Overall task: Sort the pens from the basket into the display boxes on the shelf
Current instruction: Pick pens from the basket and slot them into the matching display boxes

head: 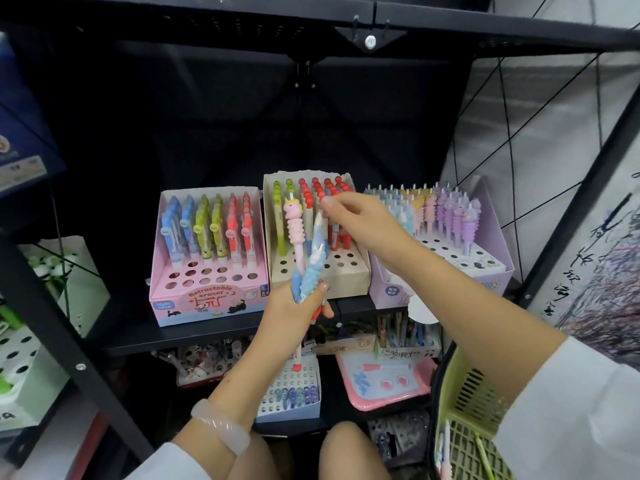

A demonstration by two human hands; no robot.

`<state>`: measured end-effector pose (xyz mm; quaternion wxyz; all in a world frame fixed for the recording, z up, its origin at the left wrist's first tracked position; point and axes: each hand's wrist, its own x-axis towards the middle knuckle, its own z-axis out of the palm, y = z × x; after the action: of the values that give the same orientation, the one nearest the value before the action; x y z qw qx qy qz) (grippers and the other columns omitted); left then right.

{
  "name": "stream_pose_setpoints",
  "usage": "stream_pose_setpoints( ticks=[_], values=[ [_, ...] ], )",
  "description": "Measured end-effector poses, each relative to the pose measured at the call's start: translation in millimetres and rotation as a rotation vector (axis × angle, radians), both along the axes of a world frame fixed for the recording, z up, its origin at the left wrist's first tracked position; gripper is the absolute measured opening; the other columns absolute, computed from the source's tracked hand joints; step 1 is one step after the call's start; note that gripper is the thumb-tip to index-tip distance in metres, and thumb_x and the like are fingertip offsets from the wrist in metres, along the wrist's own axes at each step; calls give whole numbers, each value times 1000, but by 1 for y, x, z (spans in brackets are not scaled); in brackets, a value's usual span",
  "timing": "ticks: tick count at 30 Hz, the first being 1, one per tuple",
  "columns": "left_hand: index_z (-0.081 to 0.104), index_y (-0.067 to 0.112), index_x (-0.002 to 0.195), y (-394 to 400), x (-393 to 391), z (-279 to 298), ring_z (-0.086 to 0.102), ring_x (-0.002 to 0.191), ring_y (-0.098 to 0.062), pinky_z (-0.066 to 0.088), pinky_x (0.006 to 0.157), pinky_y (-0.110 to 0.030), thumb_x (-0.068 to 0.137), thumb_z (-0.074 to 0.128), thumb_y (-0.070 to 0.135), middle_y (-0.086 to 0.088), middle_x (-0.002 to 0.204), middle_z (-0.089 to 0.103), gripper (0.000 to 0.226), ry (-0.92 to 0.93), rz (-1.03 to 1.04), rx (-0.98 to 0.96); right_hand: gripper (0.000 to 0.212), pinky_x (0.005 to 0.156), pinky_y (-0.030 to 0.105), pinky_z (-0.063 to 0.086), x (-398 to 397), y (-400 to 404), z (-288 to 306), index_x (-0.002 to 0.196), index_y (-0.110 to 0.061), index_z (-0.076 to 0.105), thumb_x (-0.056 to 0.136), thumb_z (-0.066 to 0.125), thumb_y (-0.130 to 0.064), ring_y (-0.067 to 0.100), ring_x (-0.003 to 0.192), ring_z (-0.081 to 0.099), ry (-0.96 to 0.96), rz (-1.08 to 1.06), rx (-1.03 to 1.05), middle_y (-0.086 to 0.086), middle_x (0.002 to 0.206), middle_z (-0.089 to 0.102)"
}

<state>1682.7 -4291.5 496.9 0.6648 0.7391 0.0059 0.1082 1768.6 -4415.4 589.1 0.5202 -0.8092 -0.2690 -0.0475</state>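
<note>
Near right, our slotted green basket (464, 403) holds pens. Our left hand (294, 303) clutches ribbed rubbery pens (304, 258); our right hand (360, 220) seemingly pinches one before the beige cardboard box (349, 275) on the black shelf (180, 334).

The left hand (298, 303) is raised with its grip closed into a fist, wrist upright. The right hand (360, 220) reaches forward above it, fingertips (327, 203) pinched together.

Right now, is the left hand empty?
No, the left hand grips a bunch of pens in front of the beige box.
</note>
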Motion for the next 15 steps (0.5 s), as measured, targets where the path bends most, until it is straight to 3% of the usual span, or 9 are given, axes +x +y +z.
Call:
stream_pose_setpoints(
  ticks=[2,5,10,13,15],
  values=[
    [63,14,71,-6,0,0,44,48,-2,36,46,-12,91,55,27,4,57,64,25,16,-24,10,11,67,10,48,-6,1,3,97,-30,64,92,55,-35,-7,82,61,143,157,-55,-14,92,67],
    [62,27,57,-14,0,0,44,47,-4,36,46,-12,90,56,26,2,58,64,34,30,-40,22,6,63,15,46,-8,-6,4,91,-20,65,89,61,-23,2,69,59,155,139,-22,-5,78,67],
    [60,24,53,-34,4,5,44,46,-2,38,48,-12,91,55,26,5,54,63,38,61,-112,90,4,83,29,49,-6,-35,4,86,-22,66,88,62,-24,9,82,60,176,158,-65,-4,83,64],
    [63,24,54,-48,9,7,44,47,-4,38,48,-12,91,56,28,1,57,63,38,83,-143,116,5,83,30,47,-2,-53,4,85,-18,67,86,65,-22,11,83,60,186,120,-74,-1,83,67],
    [63,18,64,-56,15,10,44,46,-3,37,46,-12,91,56,28,2,57,65,30,87,-157,108,5,75,23,50,4,-65,7,85,-17,65,89,61,-19,6,79,63,213,64,67,-5,80,69]
  ],
)
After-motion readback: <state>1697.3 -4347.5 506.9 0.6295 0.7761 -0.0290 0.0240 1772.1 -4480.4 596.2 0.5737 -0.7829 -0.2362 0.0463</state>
